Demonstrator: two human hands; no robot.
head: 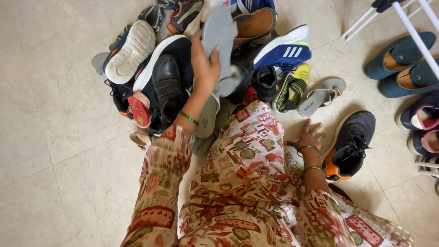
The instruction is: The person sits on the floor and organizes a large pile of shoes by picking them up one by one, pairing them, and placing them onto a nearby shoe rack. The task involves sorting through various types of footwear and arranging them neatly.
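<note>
The left hand [206, 68] is raised over a heap of shoes [169, 87], its fingers wrapped round a grey sandal [220, 34] that it holds upright by the sole, toe pointing away, above the middle of the pile. A green bangle [188, 117] sits on that wrist. The right hand [309, 136] rests flat on the floor [59, 137] with its fingers spread wide, holding nothing; two green bangles [308, 148] circle its wrist. Just beside that hand, to its right, lies a dark sneaker [350, 144] with an orange heel. Ahead of it on the tiles is another grey sandal [321, 95], next to a yellow and black shoe [292, 88] and a blue sneaker [284, 49] with a white sole. A white-soled shoe [131, 51] lies sole-up at the left of the heap, near a small red shoe [138, 109]. Two teal slip-ons [402, 64] stand well apart at the far right, under the white bars of a rack [414, 32]. A patterned red and cream garment [247, 183] covers the person's lap.
</note>
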